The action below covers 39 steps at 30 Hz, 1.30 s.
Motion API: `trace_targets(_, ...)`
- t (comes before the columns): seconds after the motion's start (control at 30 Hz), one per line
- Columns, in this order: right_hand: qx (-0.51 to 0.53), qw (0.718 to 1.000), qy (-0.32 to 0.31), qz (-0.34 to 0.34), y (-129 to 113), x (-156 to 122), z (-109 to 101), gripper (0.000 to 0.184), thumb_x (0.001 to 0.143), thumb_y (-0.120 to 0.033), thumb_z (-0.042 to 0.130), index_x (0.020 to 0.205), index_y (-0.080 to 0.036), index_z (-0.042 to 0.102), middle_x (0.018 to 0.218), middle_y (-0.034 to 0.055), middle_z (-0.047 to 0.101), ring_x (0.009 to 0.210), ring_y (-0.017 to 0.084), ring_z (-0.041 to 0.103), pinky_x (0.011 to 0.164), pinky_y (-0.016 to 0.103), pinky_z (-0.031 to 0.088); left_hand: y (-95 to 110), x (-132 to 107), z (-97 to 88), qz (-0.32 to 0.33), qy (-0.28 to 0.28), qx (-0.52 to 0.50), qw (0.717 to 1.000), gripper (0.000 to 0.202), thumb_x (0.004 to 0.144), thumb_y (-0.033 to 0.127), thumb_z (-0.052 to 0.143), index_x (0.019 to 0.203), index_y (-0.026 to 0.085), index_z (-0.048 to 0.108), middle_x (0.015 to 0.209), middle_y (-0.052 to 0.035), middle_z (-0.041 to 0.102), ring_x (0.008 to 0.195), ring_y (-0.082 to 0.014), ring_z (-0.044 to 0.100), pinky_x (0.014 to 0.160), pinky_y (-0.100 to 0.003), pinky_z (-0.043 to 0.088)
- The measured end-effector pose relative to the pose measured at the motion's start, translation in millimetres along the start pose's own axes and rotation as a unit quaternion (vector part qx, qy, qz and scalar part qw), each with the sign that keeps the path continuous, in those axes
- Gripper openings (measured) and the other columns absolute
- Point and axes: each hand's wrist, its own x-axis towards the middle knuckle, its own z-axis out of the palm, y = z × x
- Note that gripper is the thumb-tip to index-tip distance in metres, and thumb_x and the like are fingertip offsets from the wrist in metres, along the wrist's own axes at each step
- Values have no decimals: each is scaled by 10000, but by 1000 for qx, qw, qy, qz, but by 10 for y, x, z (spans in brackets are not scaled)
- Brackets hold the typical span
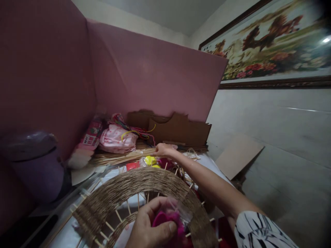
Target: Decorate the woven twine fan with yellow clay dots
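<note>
My left hand (152, 224), low in the middle, is closed on a magenta piece (167, 217) wrapped in clear plastic; its exact kind is blurred. Behind and around that hand arches a woven brown cord piece (139, 177), with thin wooden sticks poking out of both its edges. Farther off, my right hand (164, 150) reaches to the end of a bundle of long thin sticks (119, 156). Its fingers are curled together there, and what they pinch is hidden. Just in front of it lie yellow (150, 160) and red (132, 166) pieces, partly in clear plastic.
Torn cardboard (178, 132) stands against the pink panel (155, 75) at the back. Left of it are a pink patterned cloth bundle (117, 139), coloured cords (137, 131), a pink package (90, 136) and a purple bin (36, 172). A flat board (239, 155) leans on the right wall.
</note>
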Motion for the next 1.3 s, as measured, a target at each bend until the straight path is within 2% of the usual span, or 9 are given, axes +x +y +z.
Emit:
trace_targets(0.1,-6,1000,-18,-3,-59,79,149,383,398,-324,854,693,-154,678,830,122,704,851,296,638,683,312,445,9,-2,-1,-24,-16,14,999,306,619,285,767,822,161,576,674,-24,645,585,-155,633,610,-286,469)
trace_targets(0.23,37,999,-17,-15,2,127,276,497,382,-267,859,827,-161,666,910,86,693,847,243,633,640,253,442,2,0,-8,0,-18,52,998,263,687,298,714,808,176,515,651,-17,634,564,-108,578,565,-226,399)
trace_targets(0.47,203,978,48,-23,240,7,-16,228,666,-334,712,730,-128,637,538,-30,574,486,84,510,454,180,361,-4,12,-29,25,-15,81,996,467,599,264,757,1014,187,557,761,-14,608,576,-88,491,552,-225,345)
trace_targets(0.63,316,938,134,-39,326,-588,-464,352,715,-454,624,868,-139,595,595,-27,568,450,68,473,414,184,350,98,1,-46,70,9,104,992,557,621,300,741,1129,193,537,694,16,519,575,-81,442,534,-211,309)
trace_targets(0.7,435,881,167,-77,323,-949,-559,411,675,-448,673,939,-144,589,633,-18,583,448,66,466,400,186,333,124,-4,-49,89,-4,87,992,552,643,267,708,1158,201,519,709,10,518,572,-83,446,527,-212,313)
trace_targets(0.77,485,853,169,-89,307,-1332,-573,377,689,-429,683,923,-147,599,623,-20,576,445,56,452,402,181,328,134,-13,-49,94,-24,63,993,517,654,205,664,1151,202,521,758,-6,535,586,-93,474,532,-221,341)
trace_targets(1.0,524,838,144,-45,184,-2405,-217,301,732,-400,683,882,-160,582,640,-19,585,449,56,494,390,160,355,160,-68,-37,64,-55,27,996,357,681,108,573,1032,171,568,847,-53,597,670,-118,548,612,-226,416)
trace_targets(1.17,580,801,147,11,-3,-2742,73,357,710,-427,692,858,-177,484,683,-13,604,446,82,547,374,169,395,173,-51,-10,73,-60,46,994,141,686,140,625,812,171,568,821,-27,592,629,-98,518,542,-193,397)
trace_targets(1.3,594,787,165,17,-133,-2856,289,332,744,-408,669,854,-188,445,707,-12,607,475,85,568,403,173,428,136,-35,-5,69,-38,98,992,116,741,235,662,813,185,585,752,2,589,587,-72,498,533,-174,382)
